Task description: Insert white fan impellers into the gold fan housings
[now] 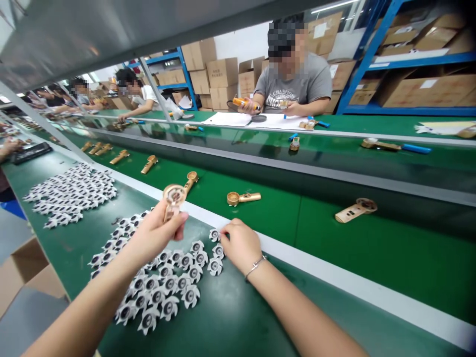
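Observation:
My left hand (163, 223) is closed around the handle of a gold handheld fan body (174, 195), its round head pointing up with the inside showing. Down at the table edge, my right hand (240, 244) has its thumb and fingers pinched on a small white fan impeller (214, 235). Two more impellers (215, 266) lie just below it. Between my forearms spreads a large group of the same impellers (170, 284), lying on the green table (238, 317). A bracelet sits on my right wrist.
Several gold fan bodies (243, 198) lie on the green conveyor belt (278, 223) beyond a white rail (316, 267). Another impeller pile (74, 191) is at left. Across the line a co-worker (293, 79) holds an orange tool (246, 104). A metal shelf (111, 29) hangs overhead.

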Action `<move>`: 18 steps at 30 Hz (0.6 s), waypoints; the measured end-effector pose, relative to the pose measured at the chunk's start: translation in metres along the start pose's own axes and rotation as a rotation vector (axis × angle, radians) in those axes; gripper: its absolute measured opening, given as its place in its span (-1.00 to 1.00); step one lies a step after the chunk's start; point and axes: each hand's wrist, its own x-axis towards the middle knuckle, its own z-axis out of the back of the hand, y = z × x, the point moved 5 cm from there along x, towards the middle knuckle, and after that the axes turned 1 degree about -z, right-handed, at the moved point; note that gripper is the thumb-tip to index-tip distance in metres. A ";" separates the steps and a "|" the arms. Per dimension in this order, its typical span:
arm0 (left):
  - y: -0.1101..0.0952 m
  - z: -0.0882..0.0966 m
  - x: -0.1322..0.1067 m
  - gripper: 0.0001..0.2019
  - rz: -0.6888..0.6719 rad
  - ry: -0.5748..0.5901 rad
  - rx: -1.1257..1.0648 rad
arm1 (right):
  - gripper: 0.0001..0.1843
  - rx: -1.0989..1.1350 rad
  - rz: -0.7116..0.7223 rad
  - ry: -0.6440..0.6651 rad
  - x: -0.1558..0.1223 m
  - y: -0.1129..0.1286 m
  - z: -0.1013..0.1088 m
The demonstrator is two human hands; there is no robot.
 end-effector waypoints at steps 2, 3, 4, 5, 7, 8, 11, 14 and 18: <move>0.010 -0.004 -0.032 -0.68 0.039 -0.002 -0.029 | -0.74 0.043 -0.011 -0.022 0.001 0.001 0.001; 0.014 -0.008 -0.043 -0.68 0.058 0.002 -0.045 | -0.74 0.072 -0.010 -0.030 0.001 0.002 0.004; 0.016 -0.013 -0.053 -0.68 0.073 0.007 -0.064 | -0.74 0.108 -0.004 -0.034 0.000 0.003 0.008; 0.016 -0.019 -0.060 -0.69 0.083 0.015 -0.084 | -0.74 0.150 0.007 -0.033 -0.001 0.006 0.013; 0.013 -0.029 -0.067 -0.70 0.090 0.029 -0.124 | -0.80 0.245 0.044 -0.013 -0.005 0.013 0.027; 0.009 -0.033 -0.069 -0.71 0.090 0.031 -0.144 | -0.85 0.295 0.068 0.002 -0.009 0.018 0.036; -0.006 -0.037 -0.070 -0.77 0.047 -0.006 -0.134 | -0.87 0.429 0.142 0.036 -0.024 0.036 0.062; -0.021 -0.037 -0.070 -0.84 -0.048 -0.034 -0.003 | -0.88 0.518 0.198 0.038 -0.040 0.051 0.083; -0.030 -0.038 -0.072 -0.89 -0.114 -0.039 0.147 | -0.90 0.595 0.227 0.026 -0.051 0.060 0.093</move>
